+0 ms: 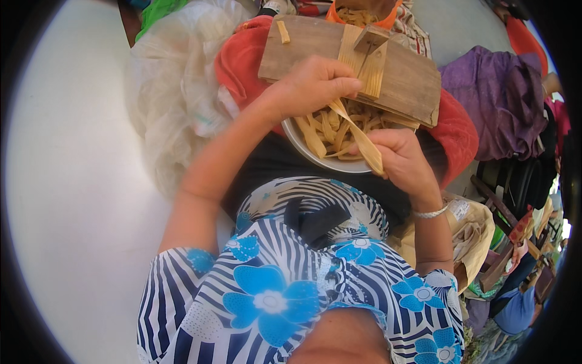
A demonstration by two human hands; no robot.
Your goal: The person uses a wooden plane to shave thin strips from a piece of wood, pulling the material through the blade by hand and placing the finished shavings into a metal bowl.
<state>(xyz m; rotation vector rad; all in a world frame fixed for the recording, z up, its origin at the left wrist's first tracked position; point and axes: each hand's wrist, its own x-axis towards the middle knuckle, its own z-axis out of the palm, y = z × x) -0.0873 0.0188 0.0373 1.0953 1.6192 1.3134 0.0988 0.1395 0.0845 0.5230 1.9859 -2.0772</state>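
A long, flat yellowish strip, perhaps a plant fibre, stretches slantwise between my two hands above a metal basin. My left hand is closed, its thumb and fingers pinching the strip's upper end. Lower down and to the right, my right hand grips the wider end between thumb and fingers. Many similar strips lie loose in the basin. Just beyond my left hand, a wooden board rests across the basin, with an upright wooden block fixed on a pale slat.
One short strip lies on the board's far left. Beyond the board stands an orange container with more pieces inside. A crumpled translucent plastic sheet is at left, red cloth lies under the board, and purple cloth is at right.
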